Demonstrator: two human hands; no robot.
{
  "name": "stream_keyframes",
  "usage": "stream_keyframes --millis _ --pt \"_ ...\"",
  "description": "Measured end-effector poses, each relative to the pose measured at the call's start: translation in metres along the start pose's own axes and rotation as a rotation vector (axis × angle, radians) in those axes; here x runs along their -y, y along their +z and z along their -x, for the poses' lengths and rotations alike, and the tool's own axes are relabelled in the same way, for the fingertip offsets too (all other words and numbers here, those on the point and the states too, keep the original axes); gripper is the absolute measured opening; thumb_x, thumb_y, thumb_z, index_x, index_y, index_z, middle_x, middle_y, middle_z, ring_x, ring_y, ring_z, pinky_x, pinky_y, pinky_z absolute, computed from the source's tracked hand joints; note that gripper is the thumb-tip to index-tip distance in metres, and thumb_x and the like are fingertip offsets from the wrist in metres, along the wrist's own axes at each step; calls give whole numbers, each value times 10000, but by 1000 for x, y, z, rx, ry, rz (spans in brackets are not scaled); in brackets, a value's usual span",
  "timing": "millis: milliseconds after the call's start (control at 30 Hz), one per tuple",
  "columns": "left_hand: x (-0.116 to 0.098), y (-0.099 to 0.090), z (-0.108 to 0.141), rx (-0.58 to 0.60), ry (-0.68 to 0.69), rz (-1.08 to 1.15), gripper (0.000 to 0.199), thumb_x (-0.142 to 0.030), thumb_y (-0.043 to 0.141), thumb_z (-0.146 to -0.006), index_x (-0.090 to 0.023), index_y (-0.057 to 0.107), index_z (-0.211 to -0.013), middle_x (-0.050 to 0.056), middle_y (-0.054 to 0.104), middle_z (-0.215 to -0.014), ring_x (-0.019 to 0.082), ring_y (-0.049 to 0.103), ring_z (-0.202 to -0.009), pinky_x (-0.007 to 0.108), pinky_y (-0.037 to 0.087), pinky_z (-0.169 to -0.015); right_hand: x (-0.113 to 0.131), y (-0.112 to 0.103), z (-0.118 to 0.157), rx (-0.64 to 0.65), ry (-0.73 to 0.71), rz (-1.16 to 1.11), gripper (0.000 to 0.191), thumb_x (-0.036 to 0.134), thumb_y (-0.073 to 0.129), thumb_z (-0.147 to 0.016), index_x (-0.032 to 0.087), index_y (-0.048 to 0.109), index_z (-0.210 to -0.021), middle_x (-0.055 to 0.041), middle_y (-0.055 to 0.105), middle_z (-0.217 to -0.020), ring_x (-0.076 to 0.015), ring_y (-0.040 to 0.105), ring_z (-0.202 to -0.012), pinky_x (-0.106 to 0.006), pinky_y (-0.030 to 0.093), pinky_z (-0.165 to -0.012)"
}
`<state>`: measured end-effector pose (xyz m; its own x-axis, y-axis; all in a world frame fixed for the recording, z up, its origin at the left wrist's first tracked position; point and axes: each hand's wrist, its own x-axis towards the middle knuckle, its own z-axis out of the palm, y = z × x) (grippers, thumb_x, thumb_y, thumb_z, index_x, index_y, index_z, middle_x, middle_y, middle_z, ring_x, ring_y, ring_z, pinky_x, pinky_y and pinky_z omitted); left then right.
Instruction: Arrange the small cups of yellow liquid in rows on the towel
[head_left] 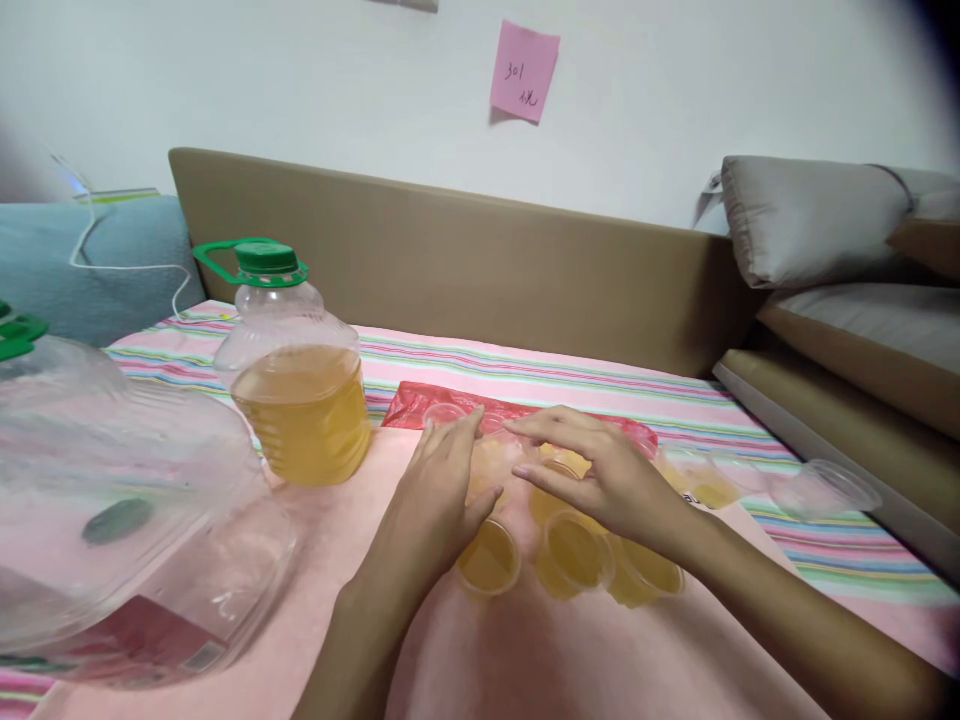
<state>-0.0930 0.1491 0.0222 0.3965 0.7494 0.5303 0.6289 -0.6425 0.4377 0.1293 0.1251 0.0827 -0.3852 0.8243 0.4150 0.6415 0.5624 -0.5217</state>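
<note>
My left hand (442, 495) reaches over several clear plastic cups of yellow liquid, fingers stretched out and thumb apart. Across from it, my right hand (600, 470) hovers with its fingers extended towards the left one. Below the left thumb stands a filled cup (489, 560). Under my right hand are another filled cup (577, 552) and a third cup (651, 570), partly covered by the wrist. Between the hands, clear cup rims show faintly; whether a fingertip touches one is unclear. Behind the fingers lies a red plastic bag (416, 400).
At the left stands a large bottle (300, 410) of yellow liquid with a green cap. A big clear bottle (112, 480) lies nearer me. Clear cups (825, 488) lie at the right on the striped cloth (847, 560). Cushions (832, 220) are stacked at the right.
</note>
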Motion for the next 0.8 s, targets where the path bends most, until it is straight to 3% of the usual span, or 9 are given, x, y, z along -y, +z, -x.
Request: stream_keyframes --millis 33,100,200,333,467,600,667,733,800 --pt "0 0 0 4 -4 6 694 -247 656 -965 -160 346 -1580 193 619 -1480 368 558 -1428 644 440 -1202 0 -1 0 6 -5 9 362 409 712 -1018 344 692 -1374 -43 727 -1228 -249 703 -1086 -438 595 -959" --pt "0 0 0 17 -17 25 747 -246 665 -963 -173 296 -1608 196 614 -1490 373 549 -1441 650 439 -1200 0 -1 0 -8 -3 22 362 427 722 -1014 322 701 -1360 -51 726 -1246 -254 702 -1091 -441 594 -963" --pt "-1 -1 1 27 -23 30 817 -258 701 -954 -193 249 -1631 209 530 -1584 384 494 -1493 657 406 -1221 -1 1 2 -50 3 28 591 402 709 -1017 367 509 -1571 -42 709 -1315 -244 704 -1090 -441 599 -970" --pt "-2 -1 2 37 -19 11 1000 -328 817 -879 -218 200 -1658 211 456 -1643 429 400 -1547 677 375 -1232 -1 1 4 -55 29 36 684 395 693 -1012 405 402 -1631 -22 714 -1306 -235 705 -1070 -440 604 -958" --pt "-3 -2 0 41 -27 28 872 -216 713 -928 -181 222 -1648 208 575 -1518 392 486 -1484 661 412 -1209 -2 2 4 -48 43 28 723 395 685 -1007 419 352 -1648 -12 718 -1284 -236 695 -1068 -451 604 -945" --pt "-4 -2 -1 48 -30 31 851 -219 699 -928 -157 236 -1639 218 597 -1465 393 534 -1426 685 421 -1186 -2 2 4 -44 52 26 807 378 691 -1002 426 258 -1682 -26 714 -1284 -241 698 -1043 -464 609 -929" --pt "-3 -1 -1 45 -32 35 869 -209 704 -913 -176 232 -1643 206 605 -1452 389 551 -1404 685 424 -1182 -2 1 4 -35 40 28 669 387 700 -1006 390 422 -1614 -37 723 -1246 -245 700 -1028 -457 605 -917" --pt "-2 1 0 42 -20 38 906 -189 710 -894 -202 214 -1652 189 615 -1443 382 563 -1392 678 425 -1184 -2 0 4 -6 19 30 425 412 724 -1002 337 643 -1413 -43 730 -1201 -245 702 -1013 -441 600 -902" --pt "-1 2 0 35 -5 41 917 -188 710 -893 -215 205 -1657 183 618 -1444 378 566 -1392 670 427 -1186 -2 -1 4 -5 9 33 352 418 732 -1002 318 689 -1336 -47 726 -1207 -242 701 -1011 -435 598 -902"
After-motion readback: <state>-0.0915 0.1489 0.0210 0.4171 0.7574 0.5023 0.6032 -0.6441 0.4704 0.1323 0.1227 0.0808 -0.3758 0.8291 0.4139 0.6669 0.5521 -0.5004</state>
